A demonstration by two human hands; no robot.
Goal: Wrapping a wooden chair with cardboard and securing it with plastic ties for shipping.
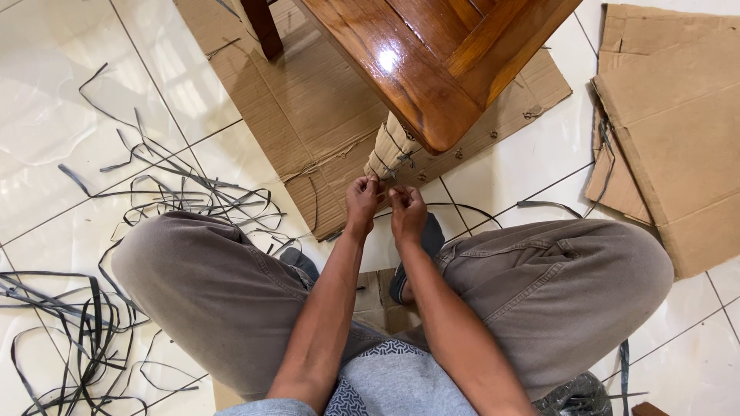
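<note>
Near the centre of the frame, the left hand [362,202] and right hand [408,212] meet side by side at the lower end of a wrapped table leg [391,151], which slants down from the glossy wooden table [432,62] at the top. Both sets of fingers are pinched together on the edge of the paper wrapping and a thin strap there; what exactly each pinches is too small to tell. The step in hand looks like freeing the packing from the leg. The next move probably calls for a firm pinch and a steady pull along the leg, without scratching the wood. Cut black straps [92,308] litter the tiles at left, and flattened cardboard [671,139] lies at right.
</note>
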